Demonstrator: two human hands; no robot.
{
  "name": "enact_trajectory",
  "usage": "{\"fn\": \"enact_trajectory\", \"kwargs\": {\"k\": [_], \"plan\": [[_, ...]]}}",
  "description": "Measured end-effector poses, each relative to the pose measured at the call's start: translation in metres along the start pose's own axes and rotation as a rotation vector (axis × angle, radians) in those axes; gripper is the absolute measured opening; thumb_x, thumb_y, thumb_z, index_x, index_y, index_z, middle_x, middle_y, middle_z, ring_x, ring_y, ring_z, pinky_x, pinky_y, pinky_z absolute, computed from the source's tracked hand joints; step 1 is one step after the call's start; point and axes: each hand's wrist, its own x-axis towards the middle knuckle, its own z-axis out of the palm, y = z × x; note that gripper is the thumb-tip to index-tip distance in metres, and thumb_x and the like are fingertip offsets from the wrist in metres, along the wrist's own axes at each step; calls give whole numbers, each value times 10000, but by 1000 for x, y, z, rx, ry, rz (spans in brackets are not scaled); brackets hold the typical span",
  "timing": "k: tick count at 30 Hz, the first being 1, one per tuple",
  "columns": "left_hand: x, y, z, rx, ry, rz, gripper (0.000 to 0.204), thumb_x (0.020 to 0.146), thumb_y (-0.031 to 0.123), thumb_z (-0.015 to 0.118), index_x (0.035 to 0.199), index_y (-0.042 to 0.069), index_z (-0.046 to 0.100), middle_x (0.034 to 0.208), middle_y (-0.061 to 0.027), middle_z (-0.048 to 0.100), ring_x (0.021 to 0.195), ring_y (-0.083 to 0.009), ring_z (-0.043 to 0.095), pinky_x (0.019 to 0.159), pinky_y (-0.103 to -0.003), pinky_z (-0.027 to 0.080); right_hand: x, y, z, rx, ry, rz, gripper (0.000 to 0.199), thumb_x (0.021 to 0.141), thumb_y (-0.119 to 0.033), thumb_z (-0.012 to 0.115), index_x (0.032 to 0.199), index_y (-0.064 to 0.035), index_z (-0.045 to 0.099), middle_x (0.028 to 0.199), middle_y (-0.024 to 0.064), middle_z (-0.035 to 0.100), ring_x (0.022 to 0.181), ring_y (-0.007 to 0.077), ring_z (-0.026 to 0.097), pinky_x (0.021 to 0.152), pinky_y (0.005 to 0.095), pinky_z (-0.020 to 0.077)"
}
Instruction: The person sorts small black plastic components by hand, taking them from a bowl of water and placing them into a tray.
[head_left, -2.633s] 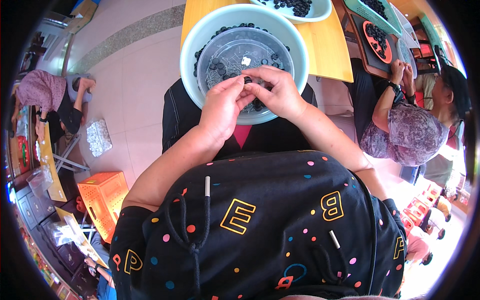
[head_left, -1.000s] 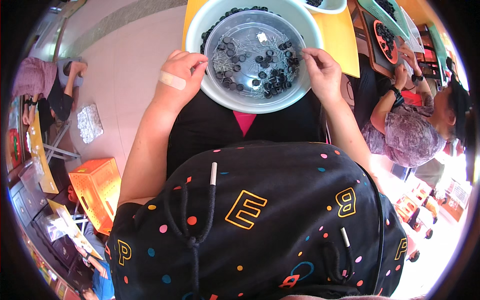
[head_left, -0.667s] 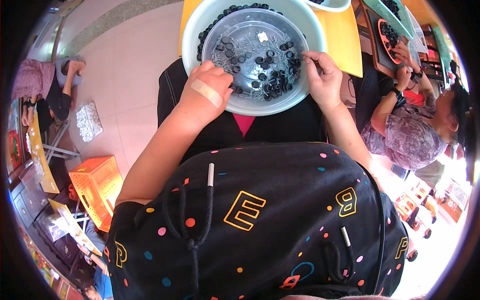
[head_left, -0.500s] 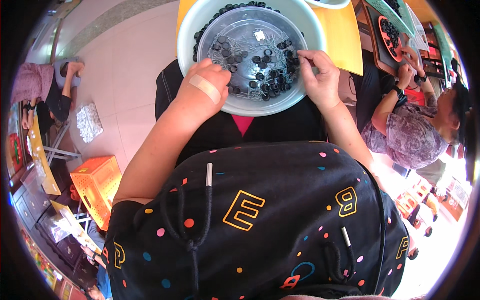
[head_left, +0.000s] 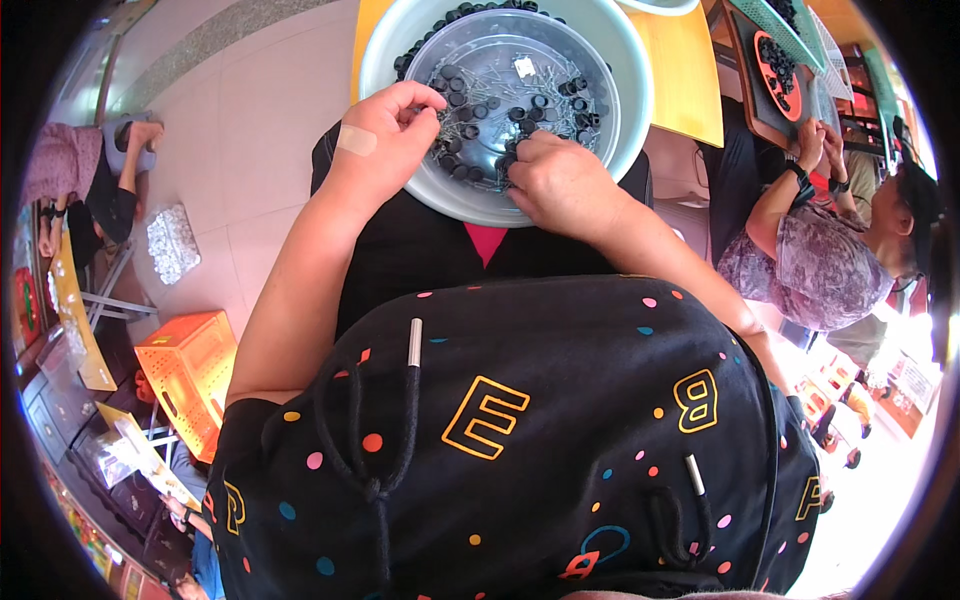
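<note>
A clear plastic bowl [head_left: 492, 146] sits inside a pale green basin [head_left: 636, 100] at my lap. Small round black caps [head_left: 457, 86] and thin metal pins or screws [head_left: 500, 80] lie loose in the bowl, around a small white square piece [head_left: 525, 67]. My left hand [head_left: 388, 140], with an adhesive bandage on it, is over the bowl's left side, thumb and forefinger pinched; what lies between them is too small to tell. Reaching in over the near right side, my right hand [head_left: 562, 182] has its fingers curled down at the caps, their tips mostly hidden.
More black caps [head_left: 460, 14] lie between the bowl and basin wall. A yellow tabletop [head_left: 685, 80] is under the basin. At right a co-worker [head_left: 830, 250] handles something near an orange tray [head_left: 785, 85] of black parts. An orange crate [head_left: 190, 375] stands on the floor at left.
My right hand has moved left from the bowl's right rim to the caps inside. My left hand has shifted left and away from me, turning to show its pinched fingers.
</note>
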Motion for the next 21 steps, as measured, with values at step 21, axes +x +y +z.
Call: {"fn": "enact_trajectory", "kwargs": {"k": [21], "plan": [[-2,-3,2,-673,37,-194,234,923,264,561,948,48,646,789,-7,616,652,-53,516,615,-200,436,-2,3,22,-175,115,88,108,691,-69,578,789,-30,599,809,102,583,822,281,585,702,378,507]]}}
